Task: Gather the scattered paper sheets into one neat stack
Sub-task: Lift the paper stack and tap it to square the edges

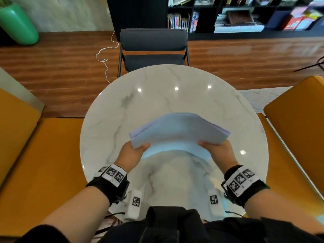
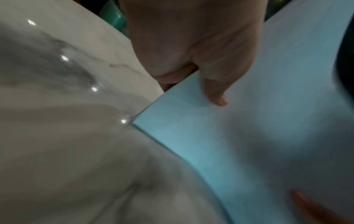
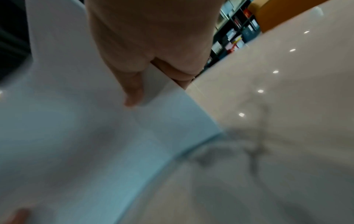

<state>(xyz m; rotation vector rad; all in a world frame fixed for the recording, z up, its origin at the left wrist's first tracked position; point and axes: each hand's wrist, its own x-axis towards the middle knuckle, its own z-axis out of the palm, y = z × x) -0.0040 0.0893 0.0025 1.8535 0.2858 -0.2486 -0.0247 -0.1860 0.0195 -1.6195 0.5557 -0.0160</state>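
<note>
A stack of pale blue-white paper sheets (image 1: 178,130) arches upward above the round marble table (image 1: 173,95), held at both near corners. My left hand (image 1: 135,151) pinches the left corner, thumb on top and fingers underneath. My right hand (image 1: 215,149) pinches the right corner the same way. In the left wrist view the left hand (image 2: 203,72) has its thumb pressed on the paper sheets (image 2: 249,128). The right wrist view shows the right hand (image 3: 151,72) with its thumb on the paper sheets (image 3: 76,136), whose lower edge nears the table.
A dark grey chair (image 1: 152,50) stands at the table's far side. Orange seats (image 1: 294,130) flank the table left and right. A black bookshelf (image 1: 236,14) lines the back wall. A green vase (image 1: 15,23) stands at the far left, near a white cable (image 1: 105,55) on the floor.
</note>
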